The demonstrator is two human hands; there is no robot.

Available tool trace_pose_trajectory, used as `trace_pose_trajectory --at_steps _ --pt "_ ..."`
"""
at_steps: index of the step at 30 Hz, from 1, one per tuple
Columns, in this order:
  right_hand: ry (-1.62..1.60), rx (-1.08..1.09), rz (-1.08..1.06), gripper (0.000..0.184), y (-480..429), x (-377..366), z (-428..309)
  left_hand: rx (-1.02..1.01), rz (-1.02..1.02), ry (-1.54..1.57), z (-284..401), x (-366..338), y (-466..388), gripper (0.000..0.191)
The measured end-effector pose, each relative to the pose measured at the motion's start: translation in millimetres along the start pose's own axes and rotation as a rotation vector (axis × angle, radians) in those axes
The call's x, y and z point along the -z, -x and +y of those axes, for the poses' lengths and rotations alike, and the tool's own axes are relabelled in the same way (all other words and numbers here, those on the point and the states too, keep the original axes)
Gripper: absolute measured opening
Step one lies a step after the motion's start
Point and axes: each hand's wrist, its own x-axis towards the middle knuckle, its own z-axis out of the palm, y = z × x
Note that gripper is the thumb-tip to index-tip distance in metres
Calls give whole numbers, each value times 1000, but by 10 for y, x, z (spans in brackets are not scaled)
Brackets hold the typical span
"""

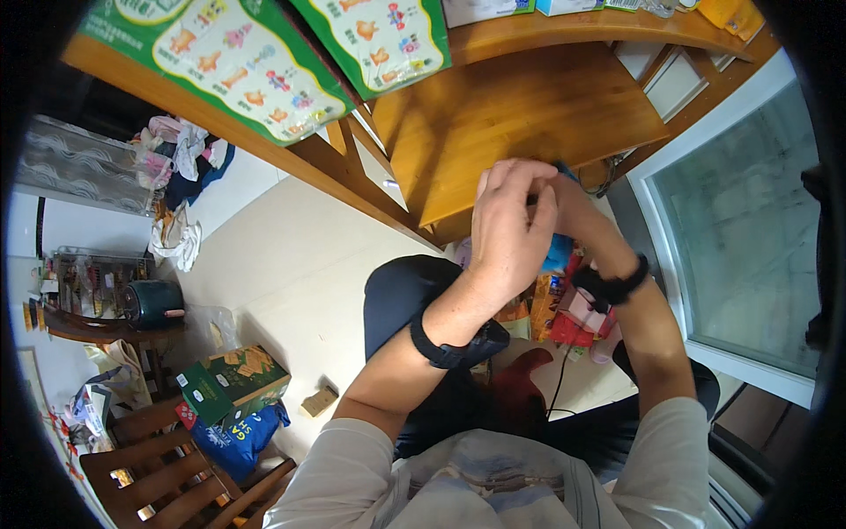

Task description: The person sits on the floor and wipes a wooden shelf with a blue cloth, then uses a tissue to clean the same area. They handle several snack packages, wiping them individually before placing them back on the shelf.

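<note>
My left hand [512, 225] is raised at the centre of the head view, its fingers bent and close against my right hand [572, 198]. The right hand lies partly behind it. Whatever may be between the two palms is hidden. A bit of blue shows by the right hand's fingertips; I cannot tell what it is. Both hands are in front of the near edge of a wooden shelf board [515, 125]. Below them, between my knees, lie colourful packages, among them a red package [572, 330] and an orange one [545, 304].
Green printed cartons [251, 73] stand on the wooden ledge at upper left. A framed glass door [740, 211] is at the right. On the left are a wooden chair [165, 456] with a green box [244, 377] and a blue bag [241, 443], and a dark green cooker [152, 304].
</note>
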Motion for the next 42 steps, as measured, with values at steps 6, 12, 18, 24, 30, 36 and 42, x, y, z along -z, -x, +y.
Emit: trace_pose_trajectory --at_steps 6,12,18,24,30,36,42 --pt "-1205 -324 369 74 969 607 -348 116 -355 68 35 -17 71 35" --pt "-1665 -426 704 69 1227 -200 -356 1 -503 52 76 -113 110 46" --pt "-893 -539 1076 56 250 519 504 -134 -233 -73 166 -31 141 31" --pt "364 -89 314 31 -808 120 427 -148 -281 103 175 -14 89 18" --pt "516 -339 429 14 -918 470 732 -24 -301 135 143 27 69 18" --pt "453 -200 206 18 -1032 384 686 -68 -356 160 178 -25 42 16" --pt "450 -111 156 20 -1053 413 644 -89 -343 134 213 -29 47 17"
